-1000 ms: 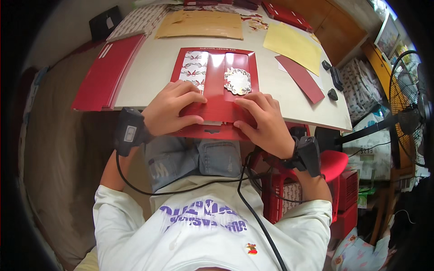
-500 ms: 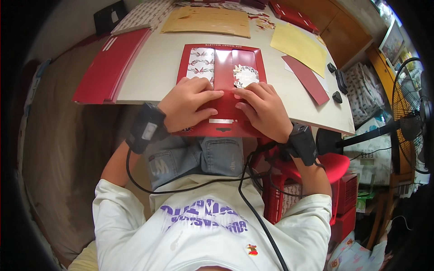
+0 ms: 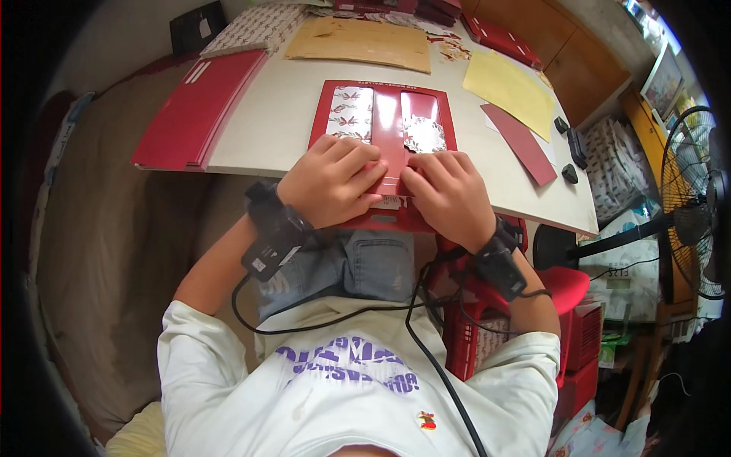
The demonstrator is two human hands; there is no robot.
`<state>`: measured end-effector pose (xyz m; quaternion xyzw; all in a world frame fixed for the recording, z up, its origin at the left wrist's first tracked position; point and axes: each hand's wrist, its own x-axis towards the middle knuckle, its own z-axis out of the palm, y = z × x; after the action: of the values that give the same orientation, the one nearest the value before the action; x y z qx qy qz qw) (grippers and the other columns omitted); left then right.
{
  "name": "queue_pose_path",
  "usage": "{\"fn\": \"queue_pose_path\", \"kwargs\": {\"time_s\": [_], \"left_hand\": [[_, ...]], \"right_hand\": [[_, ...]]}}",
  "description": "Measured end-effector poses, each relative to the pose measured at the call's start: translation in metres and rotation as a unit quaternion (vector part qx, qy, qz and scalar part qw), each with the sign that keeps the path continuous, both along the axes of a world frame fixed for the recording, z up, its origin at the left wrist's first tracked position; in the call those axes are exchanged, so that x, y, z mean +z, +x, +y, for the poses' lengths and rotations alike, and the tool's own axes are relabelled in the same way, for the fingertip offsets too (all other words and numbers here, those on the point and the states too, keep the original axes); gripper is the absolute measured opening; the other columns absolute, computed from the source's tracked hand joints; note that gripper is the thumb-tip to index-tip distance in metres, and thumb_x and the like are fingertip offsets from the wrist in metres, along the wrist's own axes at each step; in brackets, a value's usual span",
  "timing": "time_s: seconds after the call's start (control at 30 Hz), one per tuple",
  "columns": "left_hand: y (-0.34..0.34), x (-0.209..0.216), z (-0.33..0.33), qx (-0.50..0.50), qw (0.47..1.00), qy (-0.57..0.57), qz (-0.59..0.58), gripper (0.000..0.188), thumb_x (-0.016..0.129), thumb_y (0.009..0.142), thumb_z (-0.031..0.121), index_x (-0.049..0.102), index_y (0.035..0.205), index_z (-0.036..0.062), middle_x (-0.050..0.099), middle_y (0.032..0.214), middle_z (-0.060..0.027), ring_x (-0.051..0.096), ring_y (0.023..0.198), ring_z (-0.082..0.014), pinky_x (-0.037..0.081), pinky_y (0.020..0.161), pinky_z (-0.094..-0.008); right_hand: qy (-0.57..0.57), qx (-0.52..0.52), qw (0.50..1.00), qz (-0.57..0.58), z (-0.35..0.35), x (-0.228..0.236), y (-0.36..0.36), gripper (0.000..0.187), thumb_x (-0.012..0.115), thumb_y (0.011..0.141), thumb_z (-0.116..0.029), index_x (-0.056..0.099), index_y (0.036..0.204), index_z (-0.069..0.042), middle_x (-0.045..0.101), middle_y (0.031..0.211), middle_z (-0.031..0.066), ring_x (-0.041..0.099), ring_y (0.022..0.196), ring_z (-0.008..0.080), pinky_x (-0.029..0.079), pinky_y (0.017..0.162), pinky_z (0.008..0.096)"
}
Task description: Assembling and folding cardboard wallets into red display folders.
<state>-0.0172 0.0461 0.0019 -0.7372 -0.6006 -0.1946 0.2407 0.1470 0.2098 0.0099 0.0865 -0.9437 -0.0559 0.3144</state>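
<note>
A glossy red windowed cardboard folder (image 3: pixel 389 114) lies over the table's front edge, its near end above my lap. Its left window shows a white card with a leafy red print (image 3: pixel 351 110); a second patterned card (image 3: pixel 423 135) sits low in the right window. My left hand (image 3: pixel 331 183) grips the folder below the left window, fingers curled on top and thumb nearer me. My right hand (image 3: pixel 451 190) holds the other side the same way. Between the hands the folder bends along a crease, and the part nearest me lies lower. My fingers hide the windows' lower ends.
Stacked dark red folders (image 3: pixel 198 114) lie left on the white table (image 3: pixel 244 148), a patterned stack (image 3: pixel 255 29) behind them. Brown cardboard (image 3: pixel 362 44), a yellow sheet (image 3: pixel 510 91) and a red strip (image 3: pixel 521 145) lie farther off. A fan (image 3: pixel 693 198) stands right; cables hang from my wrists.
My fingers have gone from lying flatter to curling tightly on the folder. Its near part now bends at a crease, and the white label there is mostly hidden. The view has shifted slightly.
</note>
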Motion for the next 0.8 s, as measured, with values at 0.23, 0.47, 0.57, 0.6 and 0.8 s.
{"fn": "queue_pose_path", "kwargs": {"time_s": [0.23, 0.47, 0.57, 0.6, 0.8], "left_hand": [[-0.004, 0.006, 0.003, -0.088, 0.992, 0.063, 0.068, 0.032, 0.064, 0.075, 0.012, 0.06, 0.105, 0.0018, 0.06, 0.101, -0.0118, 0.063, 0.091, -0.0253, 0.055, 0.076, -0.0353], [-0.004, 0.01, 0.001, -0.111, 0.978, 0.081, 0.157, 0.026, 0.062, 0.073, 0.01, 0.064, 0.097, -0.002, 0.064, 0.1, -0.0193, 0.068, 0.085, -0.0253, 0.058, 0.069, -0.033], [-0.004, 0.012, 0.002, -0.112, 0.974, 0.082, 0.179, 0.026, 0.062, 0.074, 0.01, 0.064, 0.096, -0.0031, 0.064, 0.098, -0.0194, 0.068, 0.086, -0.0257, 0.057, 0.07, -0.0328], [-0.003, 0.012, 0.002, -0.112, 0.974, 0.082, 0.18, 0.026, 0.062, 0.074, 0.01, 0.064, 0.096, -0.0031, 0.064, 0.098, -0.0194, 0.068, 0.086, -0.0257, 0.057, 0.07, -0.0328], [-0.001, 0.011, 0.001, -0.115, 0.985, 0.053, 0.116, 0.027, 0.064, 0.077, 0.015, 0.064, 0.098, -0.0021, 0.063, 0.102, -0.0182, 0.066, 0.088, -0.0265, 0.056, 0.073, -0.0341]], "right_hand": [[0.082, 0.013, 0.994, 0.076, -0.005, -0.002, -0.007, 0.013, 0.063, 0.072, -0.012, 0.055, 0.082, -0.01, 0.061, 0.098, 0.0058, 0.059, 0.08, 0.0177, 0.049, 0.067, 0.03], [0.157, 0.056, 0.983, 0.077, -0.001, 0.002, -0.006, 0.016, 0.063, 0.072, -0.013, 0.052, 0.084, -0.01, 0.061, 0.1, 0.014, 0.062, 0.077, 0.0217, 0.052, 0.062, 0.0294], [0.185, 0.068, 0.977, 0.083, 0.001, 0.003, -0.007, 0.016, 0.063, 0.072, -0.013, 0.052, 0.083, -0.009, 0.061, 0.1, 0.0175, 0.062, 0.075, 0.0235, 0.054, 0.06, 0.0299], [0.185, 0.068, 0.977, 0.083, 0.001, 0.003, -0.007, 0.016, 0.063, 0.072, -0.013, 0.052, 0.083, -0.009, 0.061, 0.1, 0.0175, 0.062, 0.075, 0.0235, 0.054, 0.06, 0.0299], [0.218, 0.071, 0.971, 0.072, 0.007, 0.001, -0.006, 0.016, 0.062, 0.071, -0.013, 0.049, 0.079, -0.008, 0.063, 0.098, 0.0219, 0.063, 0.074, 0.0248, 0.055, 0.062, 0.0314]]}}
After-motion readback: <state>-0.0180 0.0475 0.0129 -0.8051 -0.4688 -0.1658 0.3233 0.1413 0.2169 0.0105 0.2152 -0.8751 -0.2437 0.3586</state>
